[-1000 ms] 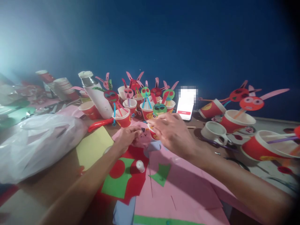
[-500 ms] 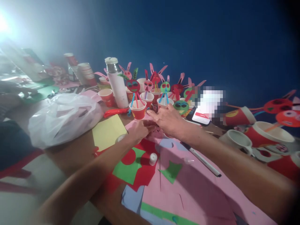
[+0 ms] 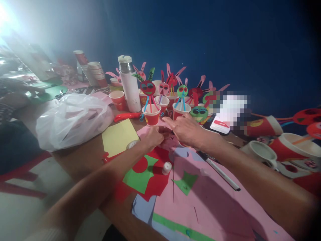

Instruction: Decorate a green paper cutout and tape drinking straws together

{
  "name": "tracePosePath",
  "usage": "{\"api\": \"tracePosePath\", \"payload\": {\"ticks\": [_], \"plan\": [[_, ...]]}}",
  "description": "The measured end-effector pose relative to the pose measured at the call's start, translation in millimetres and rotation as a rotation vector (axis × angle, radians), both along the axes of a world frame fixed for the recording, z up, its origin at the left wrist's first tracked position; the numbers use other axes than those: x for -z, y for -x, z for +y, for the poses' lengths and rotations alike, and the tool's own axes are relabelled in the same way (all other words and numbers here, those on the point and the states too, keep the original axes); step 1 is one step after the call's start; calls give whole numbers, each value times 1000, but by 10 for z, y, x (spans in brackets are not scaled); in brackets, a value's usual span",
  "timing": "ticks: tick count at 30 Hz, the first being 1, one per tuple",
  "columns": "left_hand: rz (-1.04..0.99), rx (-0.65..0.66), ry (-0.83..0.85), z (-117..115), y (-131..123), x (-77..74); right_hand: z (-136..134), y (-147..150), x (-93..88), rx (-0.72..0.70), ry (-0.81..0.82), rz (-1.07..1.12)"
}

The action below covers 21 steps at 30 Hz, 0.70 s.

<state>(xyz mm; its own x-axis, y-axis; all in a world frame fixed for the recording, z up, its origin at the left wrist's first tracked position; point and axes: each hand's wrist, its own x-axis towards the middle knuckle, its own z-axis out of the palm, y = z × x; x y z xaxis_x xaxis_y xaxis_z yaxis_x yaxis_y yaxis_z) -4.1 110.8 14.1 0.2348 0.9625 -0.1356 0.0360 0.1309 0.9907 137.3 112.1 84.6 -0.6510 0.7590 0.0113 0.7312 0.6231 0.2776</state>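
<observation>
Mostly beneath left hand (image 3: 153, 137) and right hand (image 3: 187, 130): flat pink cutout (image 3: 169, 144), long axis indiscernible.

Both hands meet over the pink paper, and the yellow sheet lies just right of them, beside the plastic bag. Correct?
No. The head view shows the yellow sheet just left of the hands, beside the plastic bag. The left hand and right hand do meet over the pink paper.

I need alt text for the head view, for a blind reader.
The left hand and right hand meet over a pink paper piece on a table strewn with coloured paper. Behind them stand red paper cups holding bunny faces on straws and a white flask; a plastic bag lies left.
</observation>
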Motion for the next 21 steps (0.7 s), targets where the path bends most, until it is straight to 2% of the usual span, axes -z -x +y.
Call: {"api": "tracePosePath", "payload": {"ticks": [21], "plan": [[3, -16, 0, -9, 17, -12, -88, 20, -75, 26, 13, 2]]}}
